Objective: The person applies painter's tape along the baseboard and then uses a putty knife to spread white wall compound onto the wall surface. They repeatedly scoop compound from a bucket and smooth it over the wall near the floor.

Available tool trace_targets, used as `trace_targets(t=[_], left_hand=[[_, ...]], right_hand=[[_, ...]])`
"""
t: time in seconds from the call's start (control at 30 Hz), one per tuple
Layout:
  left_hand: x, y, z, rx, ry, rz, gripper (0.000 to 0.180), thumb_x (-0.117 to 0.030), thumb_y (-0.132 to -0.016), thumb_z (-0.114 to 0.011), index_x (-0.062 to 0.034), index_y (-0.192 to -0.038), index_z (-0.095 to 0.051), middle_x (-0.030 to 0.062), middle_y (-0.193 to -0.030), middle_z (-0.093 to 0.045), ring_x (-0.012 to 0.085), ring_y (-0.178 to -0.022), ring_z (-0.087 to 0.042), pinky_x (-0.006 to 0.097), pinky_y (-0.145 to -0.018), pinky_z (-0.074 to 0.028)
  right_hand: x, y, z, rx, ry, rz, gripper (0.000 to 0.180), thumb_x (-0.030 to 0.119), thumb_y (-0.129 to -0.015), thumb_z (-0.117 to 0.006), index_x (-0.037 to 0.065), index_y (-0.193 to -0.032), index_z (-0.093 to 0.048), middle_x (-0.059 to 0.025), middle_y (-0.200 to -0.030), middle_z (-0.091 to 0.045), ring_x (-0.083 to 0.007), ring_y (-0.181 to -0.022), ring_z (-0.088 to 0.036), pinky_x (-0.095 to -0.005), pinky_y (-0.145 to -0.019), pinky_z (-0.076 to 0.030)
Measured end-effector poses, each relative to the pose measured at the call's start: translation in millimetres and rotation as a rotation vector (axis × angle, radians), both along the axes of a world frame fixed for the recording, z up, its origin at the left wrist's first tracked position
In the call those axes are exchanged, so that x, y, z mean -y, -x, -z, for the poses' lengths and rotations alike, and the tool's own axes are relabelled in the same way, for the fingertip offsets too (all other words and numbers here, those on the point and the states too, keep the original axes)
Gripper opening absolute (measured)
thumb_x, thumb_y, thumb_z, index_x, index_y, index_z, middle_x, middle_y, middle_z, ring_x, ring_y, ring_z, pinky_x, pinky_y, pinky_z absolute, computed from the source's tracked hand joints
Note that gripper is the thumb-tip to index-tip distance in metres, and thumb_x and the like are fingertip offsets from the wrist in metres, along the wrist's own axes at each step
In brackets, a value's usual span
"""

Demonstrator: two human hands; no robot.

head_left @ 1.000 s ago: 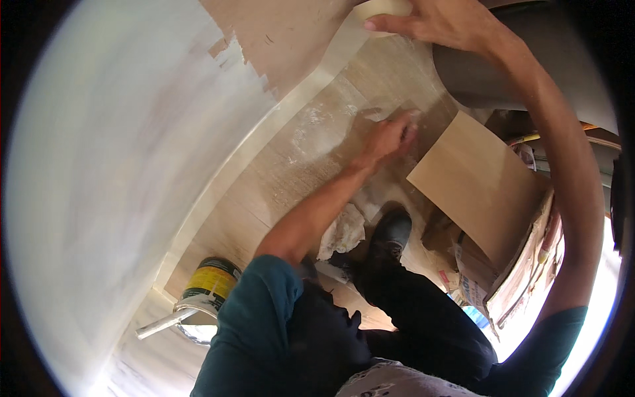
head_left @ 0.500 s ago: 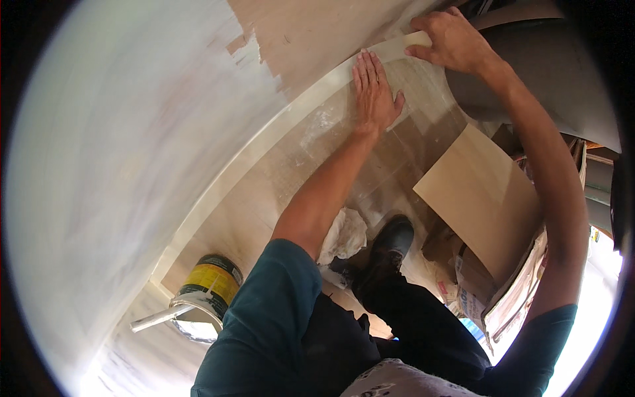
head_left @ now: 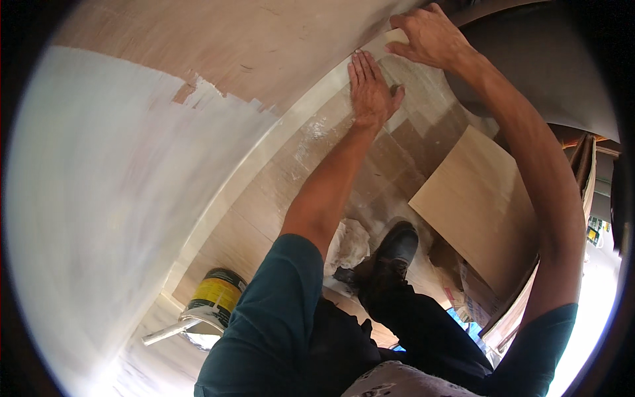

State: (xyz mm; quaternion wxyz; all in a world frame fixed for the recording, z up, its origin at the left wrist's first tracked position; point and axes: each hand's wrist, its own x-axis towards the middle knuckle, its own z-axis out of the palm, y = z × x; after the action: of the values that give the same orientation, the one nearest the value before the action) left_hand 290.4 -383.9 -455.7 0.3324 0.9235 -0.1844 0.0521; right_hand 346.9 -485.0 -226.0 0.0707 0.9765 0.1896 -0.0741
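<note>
My left hand [head_left: 372, 96] lies flat with fingers stretched, its fingertips pressing the pale band [head_left: 264, 149] that runs along the foot of the wall. Further along, at the upper right, my right hand [head_left: 433, 40] curls round a cream roll of masking tape [head_left: 397, 38], held close against the same band. Part of the roll is hidden by the fingers. Above the band rises the wall [head_left: 126, 132], coated white on the left and bare pinkish brown toward the top.
An open paint can [head_left: 215, 294] with a brush [head_left: 169, 331] across it stands lower left. Crumpled whitish cloth or plastic [head_left: 347, 245] lies by my dark shoe [head_left: 399, 245]. A cardboard sheet [head_left: 476, 205] leans at right, below a large dark rounded object [head_left: 536, 73].
The view has shifted, showing more bare wall at the top. Both hands appear slightly further left in the picture, still pressing and holding as before.
</note>
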Motion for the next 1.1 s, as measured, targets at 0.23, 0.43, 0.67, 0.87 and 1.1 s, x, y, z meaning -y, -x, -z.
trace_targets(t=[0.23,0.43,0.67,0.87,1.1], left_hand=[[4,-2,1,0.042,-0.083,-0.036,0.11,-0.059,-0.089,-0.061,0.0205,-0.151,-0.019,0.0379,-0.16,-0.022,0.0447,-0.154,-0.013,0.051,-0.126,-0.005],[7,-4,-5,0.001,-0.122,-0.046,0.111,-0.062,-0.088,-0.061,0.0192,-0.152,-0.02,0.0362,-0.16,-0.024,0.0436,-0.153,-0.016,0.05,-0.126,-0.006],[-25,-5,-6,-0.039,-0.102,0.063,0.104,-0.06,-0.091,-0.059,0.0123,-0.155,-0.022,0.028,-0.163,-0.024,0.0364,-0.155,-0.016,0.048,-0.127,-0.007],[-104,37,-3,-0.029,-0.179,0.037,0.093,-0.056,-0.098,-0.052,0.0104,-0.156,-0.021,0.0252,-0.165,-0.023,0.0351,-0.156,-0.015,0.048,-0.127,-0.008],[-174,97,-14,-0.118,-0.249,-0.064,0.093,-0.054,-0.1,-0.05,0.0122,-0.156,-0.017,0.0292,-0.164,-0.02,0.0378,-0.155,-0.015,0.048,-0.127,-0.009]], right_hand=[[-10,2,-5,-0.007,-0.035,-0.018,0.043,0.038,-0.086,-0.073,0.009,-0.117,-0.074,-0.0214,-0.102,-0.074,-0.0377,-0.101,-0.07,-0.062,-0.106,-0.041],[-7,-3,9,0.008,-0.025,-0.007,0.043,0.037,-0.086,-0.074,0.009,-0.118,-0.074,-0.0213,-0.103,-0.074,-0.0378,-0.103,-0.07,-0.0625,-0.106,-0.041],[-2,2,36,0.174,0.05,-0.088,0.046,0.043,-0.091,-0.072,0.006,-0.119,-0.068,-0.0119,-0.094,-0.073,-0.0287,-0.101,-0.068,-0.047,-0.1,-0.043],[-16,2,38,0.094,0.093,-0.047,0.044,0.042,-0.092,-0.071,0.007,-0.119,-0.068,-0.0112,-0.099,-0.073,-0.0275,-0.104,-0.067,-0.0473,-0.101,-0.043],[-19,1,43,0.094,0.097,-0.061,0.041,0.041,-0.091,-0.072,0.008,-0.116,-0.071,-0.0117,-0.103,-0.074,-0.0265,-0.107,-0.068,-0.0479,-0.102,-0.042]])
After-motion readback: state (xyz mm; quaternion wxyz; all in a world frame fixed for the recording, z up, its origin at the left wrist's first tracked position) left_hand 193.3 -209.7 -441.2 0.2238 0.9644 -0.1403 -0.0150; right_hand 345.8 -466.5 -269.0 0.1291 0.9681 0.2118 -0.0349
